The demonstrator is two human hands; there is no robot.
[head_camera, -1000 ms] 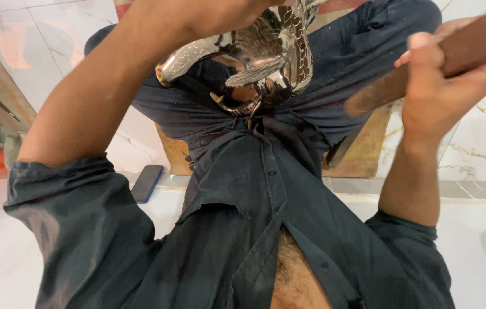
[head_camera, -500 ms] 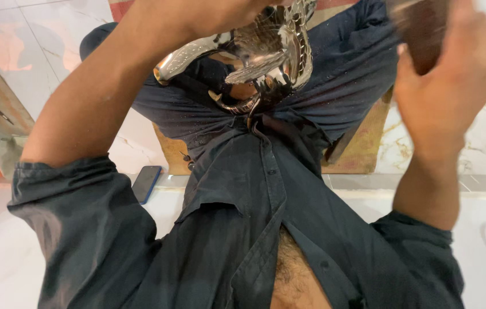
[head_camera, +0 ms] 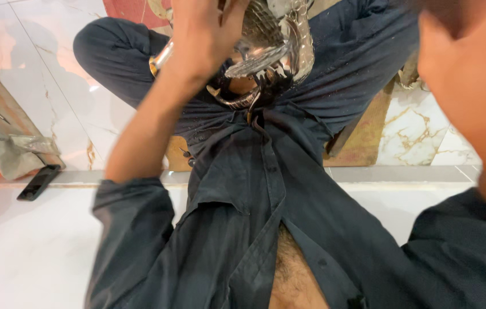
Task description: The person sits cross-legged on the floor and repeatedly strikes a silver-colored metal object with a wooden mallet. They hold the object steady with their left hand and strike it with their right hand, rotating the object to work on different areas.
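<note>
Silver metal: the ornate metal piece is shiny and silver-toned, with a woven, mesh-like panel, curved raised edges and a dark hooked part hanging from its lower end.
Place: it sits at the top middle of the view, over the lap of the seated person, above the dark shirt.
Direction from fingers: the piece lies just to the right of the left hand in the picture, touching it; the fingers cross its upper left part.
Long axis: it seems to run from a gold-and-silver end poking out left of the wrist, up and rightward to the mesh panel; the top is cut off by the frame, so the full length cannot be told.
Nearer hand: the left hand, by far; it is the only one on the piece.
Left fingers: curled together around the piece, clamped on it from above.
Right hand: only the right forearm shows, large and blurred close to the camera at the right edge; the hand itself is out of view, so its fingers cannot be told.
Around: a pale marble floor, a dark phone lying flat at the left, a crumpled grey cloth just beside it.
</note>
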